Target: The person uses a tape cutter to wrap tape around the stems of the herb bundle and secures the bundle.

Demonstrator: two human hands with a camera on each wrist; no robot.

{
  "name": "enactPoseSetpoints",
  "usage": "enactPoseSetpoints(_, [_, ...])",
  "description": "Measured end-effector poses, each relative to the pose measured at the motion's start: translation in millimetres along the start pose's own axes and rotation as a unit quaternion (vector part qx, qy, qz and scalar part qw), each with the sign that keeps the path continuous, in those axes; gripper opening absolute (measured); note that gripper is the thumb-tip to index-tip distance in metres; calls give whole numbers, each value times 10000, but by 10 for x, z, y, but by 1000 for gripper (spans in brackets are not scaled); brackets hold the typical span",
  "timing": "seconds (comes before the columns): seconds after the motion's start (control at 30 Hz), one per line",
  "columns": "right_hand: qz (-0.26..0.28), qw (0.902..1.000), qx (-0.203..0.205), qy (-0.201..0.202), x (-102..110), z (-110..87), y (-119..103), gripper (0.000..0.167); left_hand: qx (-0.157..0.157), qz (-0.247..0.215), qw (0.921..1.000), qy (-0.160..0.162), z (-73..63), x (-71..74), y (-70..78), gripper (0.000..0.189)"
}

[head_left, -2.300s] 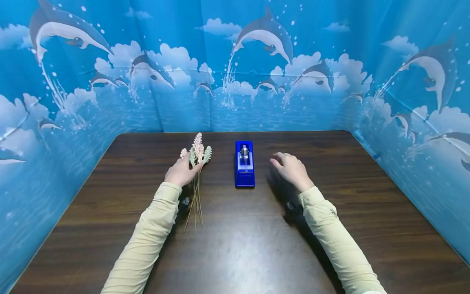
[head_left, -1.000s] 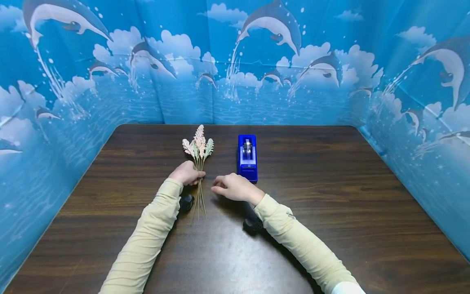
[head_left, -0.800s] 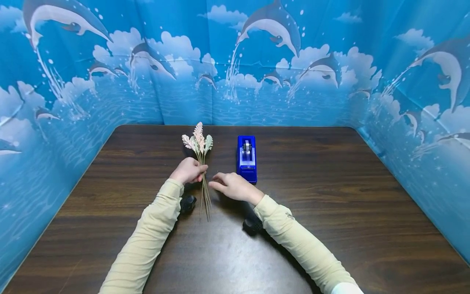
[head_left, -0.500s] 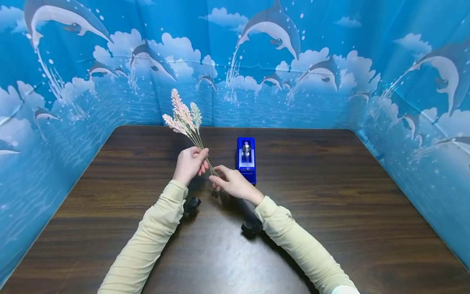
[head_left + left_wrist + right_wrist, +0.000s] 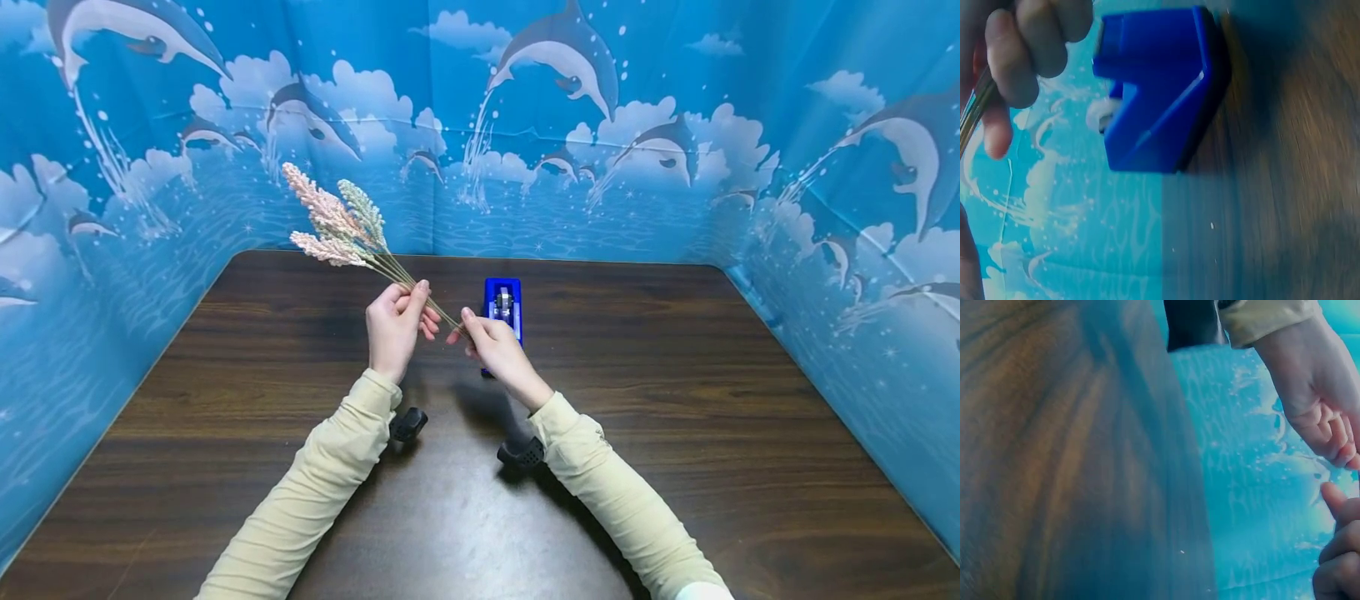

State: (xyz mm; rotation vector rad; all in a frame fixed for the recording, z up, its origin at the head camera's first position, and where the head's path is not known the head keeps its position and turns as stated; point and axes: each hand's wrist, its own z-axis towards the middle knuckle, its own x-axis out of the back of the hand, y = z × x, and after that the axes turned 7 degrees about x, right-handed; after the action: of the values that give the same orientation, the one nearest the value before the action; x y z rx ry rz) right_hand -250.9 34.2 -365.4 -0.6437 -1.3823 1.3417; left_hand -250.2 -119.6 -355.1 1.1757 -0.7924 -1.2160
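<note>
A small bunch of pink and pale green artificial flowers (image 5: pixel 330 221) is held above the table, heads pointing to the upper left. My left hand (image 5: pixel 397 325) pinches the thin stems partway down between thumb and fingers. Near their lower ends, my right hand (image 5: pixel 498 346) also pinches the stems. Beyond the right hand stands a blue tape dispenser (image 5: pixel 502 300), its front partly hidden by that hand; its side shows large in the left wrist view (image 5: pixel 1154 119). In the right wrist view, the left hand (image 5: pixel 1313 394) appears at upper right with curled fingers.
The dark wooden table (image 5: pixel 675 400) reaches back to a blue dolphin-print curtain (image 5: pixel 480 125) around its sides. A black wrist camera (image 5: pixel 408 425) hangs under the left wrist and another black camera (image 5: pixel 520 454) under the right.
The flowers have risen from the table and tilted, heads swinging left. My right hand has come from beyond the dispenser to the stem ends and now grips them. Both hands rose slightly.
</note>
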Motion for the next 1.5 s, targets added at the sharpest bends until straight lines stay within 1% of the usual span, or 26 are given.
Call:
enactPoseSetpoints(0.1, [-2,9994,66,336,66,-2,-13,57,-26,-322,9994,-97,-33,-60,-10,31])
enactPoseSetpoints(0.2, [-45,9987,133,484,135,2,-44,56,-1,-614,9979,-213,-59,-109,-5,31])
enactPoseSetpoints(0.43, [-642,9963,478,327,248,32,-101,49,66,-956,9948,-356,-77,-160,18,19])
enactPoseSetpoints(0.6, [-1123,9892,937,127,334,51,-124,39,205,-900,9936,-658,-61,-152,47,17])
enactPoseSetpoints(0.67, [-1287,9855,1098,84,396,49,-120,39,351,-763,9925,-893,-51,-136,74,20])
enactPoseSetpoints(0.73, [-1386,9835,1166,36,467,31,-102,39,605,-478,9892,-1247,-37,-111,105,24])
enactPoseSetpoints(0.77, [-1408,9833,1151,3,503,14,-93,39,764,-229,9857,-1484,-30,-92,125,27])
enactPoseSetpoints(0.8, [-1427,9834,1119,-33,539,-5,-83,39,933,72,9799,-1762,-21,-67,147,29])
enactPoseSetpoints(0.83, [-1453,9834,1083,-70,576,-24,-67,39,1091,438,9712,-2070,-12,-38,176,31])
enactPoseSetpoints(0.87, [-1457,9839,1029,-120,611,-43,-47,40,1217,827,9599,-2386,-5,-6,210,32])
enactPoseSetpoints(0.93, [-1426,9856,868,-279,677,-81,-10,41,1303,1391,9379,-2898,0,60,295,33])
enactPoseSetpoints(0.97, [-1416,9862,774,-377,708,-99,4,42,1267,1541,9308,-3062,-2,90,341,32])
enactPoseSetpoints(1.0, [-1407,9865,690,-481,736,-113,19,42,1212,1583,9283,-3137,-7,113,390,30])
enactPoseSetpoints(1.03, [-1397,9866,607,-578,771,-129,40,42,1109,1546,9296,-3157,-13,118,438,29])
enactPoseSetpoints(1.13, [-1460,9842,380,-923,856,-160,91,42,618,1202,9429,-3044,-40,78,544,23])
enactPoseSetpoints(1.17, [-1499,9828,358,-1022,879,-162,105,41,412,1247,9443,-3018,-51,50,566,21])
enactPoseSetpoints(1.2, [-1534,9814,348,-1097,899,-160,121,41,135,1490,9417,-3015,-57,19,577,21])
enactPoseSetpoints(1.23, [-1551,9806,334,-1152,918,-156,138,40,-156,1840,9344,-3047,-59,-17,572,22])
enactPoseSetpoints(1.27, [-1566,9798,335,-1198,935,-151,152,41,-401,2289,9220,-3096,-59,-50,554,26])
enactPoseSetpoints(1.3, [-1560,9796,330,-1226,951,-146,166,41,-615,2808,9049,-3140,-58,-80,528,31])
enactPoseSetpoints(1.33, [-1542,9796,333,-1242,965,-141,181,41,-830,3354,8827,-3186,-55,-107,491,36])
enactPoseSetpoints(1.37, [-1540,9795,343,-1255,979,-136,201,41,-1031,3888,8567,-3228,-49,-129,446,39])
enactPoseSetpoints(1.4, [-1545,9792,343,-1271,991,-134,221,41,-1229,4323,8307,-3285,-39,-151,393,40])
enactPoseSetpoints(1.43, [-1558,9786,355,-1298,1007,-123,232,41,-1372,4639,8087,-3345,-27,-170,345,38])
enactPoseSetpoints(1.47, [-1589,9774,383,-1339,1021,-115,240,41,-1499,4884,7907,-3374,-13,-185,295,33])
enactPoseSetpoints(1.5, [-1637,9758,418,-1391,1034,-107,251,40,-1620,5060,7772,-3372,-1,-200,251,28])
